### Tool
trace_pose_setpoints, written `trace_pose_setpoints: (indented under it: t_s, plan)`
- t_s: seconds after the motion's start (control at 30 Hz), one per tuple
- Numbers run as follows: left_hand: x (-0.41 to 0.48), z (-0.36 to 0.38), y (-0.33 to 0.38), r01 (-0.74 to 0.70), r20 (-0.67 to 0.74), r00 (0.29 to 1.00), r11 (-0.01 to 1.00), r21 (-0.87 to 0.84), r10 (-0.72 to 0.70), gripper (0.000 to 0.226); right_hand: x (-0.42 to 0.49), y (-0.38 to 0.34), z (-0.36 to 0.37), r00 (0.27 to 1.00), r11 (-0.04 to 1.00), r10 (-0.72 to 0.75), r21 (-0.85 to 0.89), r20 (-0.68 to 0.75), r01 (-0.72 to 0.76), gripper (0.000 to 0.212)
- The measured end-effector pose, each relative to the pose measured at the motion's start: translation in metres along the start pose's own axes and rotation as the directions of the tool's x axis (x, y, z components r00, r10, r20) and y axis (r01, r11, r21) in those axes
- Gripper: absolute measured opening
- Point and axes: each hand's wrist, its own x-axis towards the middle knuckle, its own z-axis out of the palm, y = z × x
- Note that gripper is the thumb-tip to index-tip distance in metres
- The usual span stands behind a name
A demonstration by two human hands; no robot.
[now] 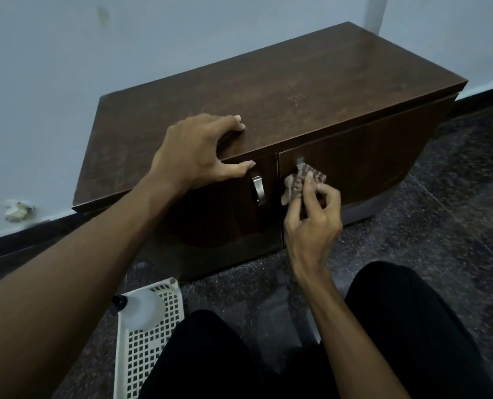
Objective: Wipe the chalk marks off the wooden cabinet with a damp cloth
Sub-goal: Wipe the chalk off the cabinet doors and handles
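Note:
A low dark wooden cabinet (282,90) with two front doors stands against the wall. My left hand (193,154) grips its front top edge, fingers curled on the top and thumb against the left door. My right hand (314,214) pinches a small bunched patterned cloth (297,182) against the right door, right over that door's metal handle (300,162), most of which the cloth hides. The left door's handle (258,187) shows fully. Faint pale marks (295,97) lie on the cabinet top.
A white plastic basket (144,347) holding a translucent bottle (140,309) sits on the dark speckled floor at lower left. My knees in black trousers (397,326) fill the bottom. A pale crumpled scrap (16,210) lies by the wall's skirting at left.

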Motion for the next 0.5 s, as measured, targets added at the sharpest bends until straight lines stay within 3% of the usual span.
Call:
trace_pose_setpoints:
  t_s: [0.1, 0.23, 0.5]
  plan:
    - [0.0, 0.0, 0.0, 0.002, 0.005, 1.0, 1.0, 0.006, -0.002, 0.067, 0.013, -0.011, -0.002, 0.994, 0.992, -0.082, -0.095, 0.072, 0.089, 0.03]
    - [0.0, 0.0, 0.0, 0.01, 0.004, 1.0, 1.0, 0.004, -0.01, 0.067, 0.001, -0.002, 0.003, 0.994, 0.993, -0.102, -0.046, 0.044, 0.104, 0.034]
    - [0.0, 0.001, 0.0, 0.012, 0.007, 1.0, 1.0, 0.002, -0.012, 0.068, -0.022, 0.015, 0.004, 1.0, 0.999, -0.007, 0.046, 0.019, 0.006, 0.034]
